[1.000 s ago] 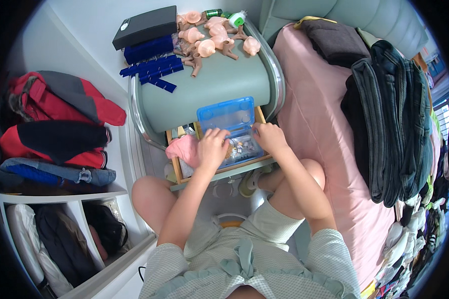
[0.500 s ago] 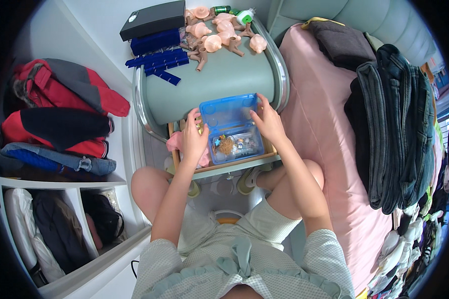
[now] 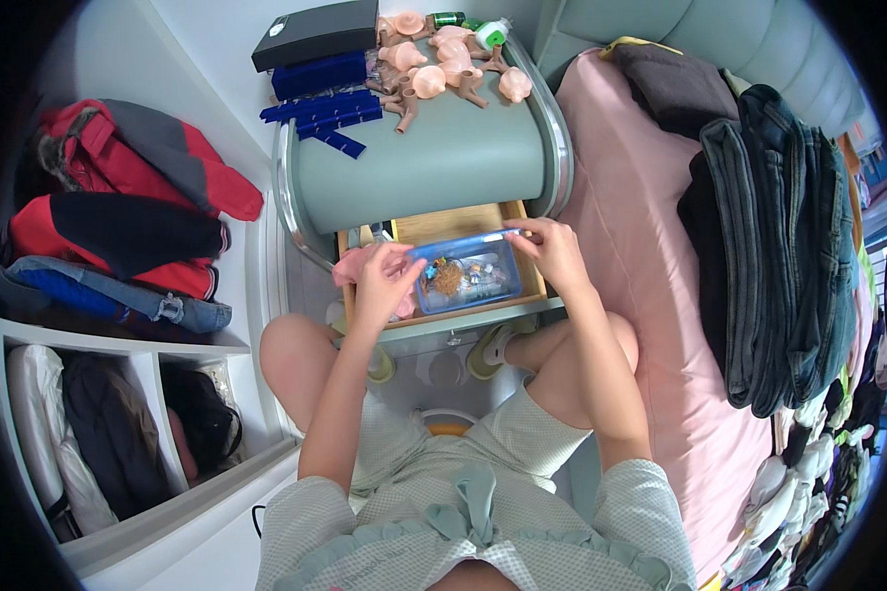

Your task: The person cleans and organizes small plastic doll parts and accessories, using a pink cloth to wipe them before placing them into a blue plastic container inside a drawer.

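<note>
A blue see-through plastic box (image 3: 475, 303) sits in the pulled-out wooden drawer (image 3: 451, 223), holding a brown tangled clump (image 3: 449, 279) and several small mixed items. Its hinged lid (image 3: 463, 239) stands raised, seen nearly edge-on. My left hand (image 3: 382, 284) pinches the lid's left end between thumb and fingers. At the opposite end, my right hand (image 3: 556, 256) grips the lid's right corner with bent fingers. Soft pink cloth (image 3: 350, 268) lies in the drawer beside my left hand, partly hidden by it.
On the green rounded cabinet (image 3: 424, 163) lie pale bulb-shaped pieces (image 3: 429, 82), dark blue strips (image 3: 330, 123) and a black box (image 3: 315, 34). Shelves with folded clothes (image 3: 118, 236) stand left. A pink-covered bed (image 3: 650, 295) with folded jeans (image 3: 779, 246) is at right.
The box's lid has swung from leaning back, wide open, to nearly edge-on. Both hands moved with it, the right one slightly right and down. The view has shifted a little.
</note>
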